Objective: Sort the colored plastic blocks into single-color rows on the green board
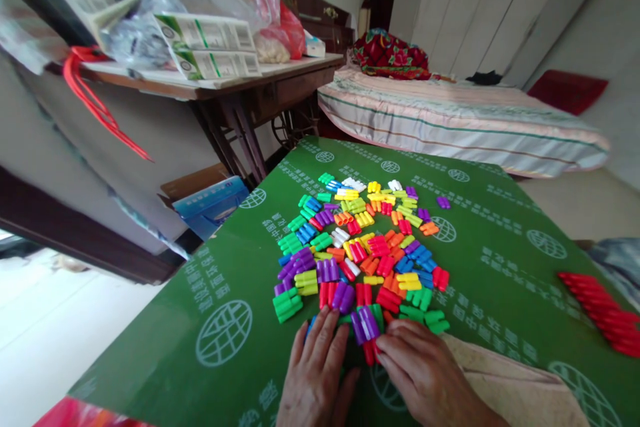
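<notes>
Many small plastic pieces like joined pen caps, in several colours, lie in a loose pile [380, 247] on a green board. My left hand [317, 367] rests at the near edge of the pile, fingers stretched out, beside purple caps [343, 297]; a blue piece [311, 327] shows partly under its fingers. My right hand [420, 367] has its fingers curled, fingertips against red caps [370, 351] at the near edge. Just above these red caps sit more purple caps [365, 325]. The right thumb is hidden.
The green board [165, 347] carries printed globes. A row of red caps [603, 313] lies at the right, and a beige cloth or card piece [520, 380] beside my right forearm. Beyond stand a table [280, 77] with bags and boxes, a blue box [213, 203] and a bed [450, 113].
</notes>
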`<state>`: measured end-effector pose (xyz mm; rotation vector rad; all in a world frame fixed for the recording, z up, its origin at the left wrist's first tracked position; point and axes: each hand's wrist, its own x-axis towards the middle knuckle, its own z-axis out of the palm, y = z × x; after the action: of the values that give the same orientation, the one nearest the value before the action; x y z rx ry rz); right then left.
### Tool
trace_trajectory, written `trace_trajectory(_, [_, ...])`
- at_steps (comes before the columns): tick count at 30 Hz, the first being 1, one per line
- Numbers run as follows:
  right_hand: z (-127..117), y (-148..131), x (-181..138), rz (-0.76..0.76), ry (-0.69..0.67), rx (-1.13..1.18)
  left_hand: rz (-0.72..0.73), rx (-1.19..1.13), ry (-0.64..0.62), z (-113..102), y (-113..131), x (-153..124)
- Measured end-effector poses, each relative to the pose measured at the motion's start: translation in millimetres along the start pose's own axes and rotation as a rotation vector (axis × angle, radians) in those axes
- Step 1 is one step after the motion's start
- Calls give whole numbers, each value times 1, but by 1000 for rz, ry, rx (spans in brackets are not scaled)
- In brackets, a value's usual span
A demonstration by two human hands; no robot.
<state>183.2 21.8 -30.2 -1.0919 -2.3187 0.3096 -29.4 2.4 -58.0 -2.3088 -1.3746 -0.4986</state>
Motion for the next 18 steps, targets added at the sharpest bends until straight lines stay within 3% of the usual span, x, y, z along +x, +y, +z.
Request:
trace_trajectory(8, [-8,-2,-3,-4,65,18,-21,-49,78,-4,-13,21])
trace_trajectory(18, [-24,5,0,-2,139,-11,-118,-114,113,-10,-7,10])
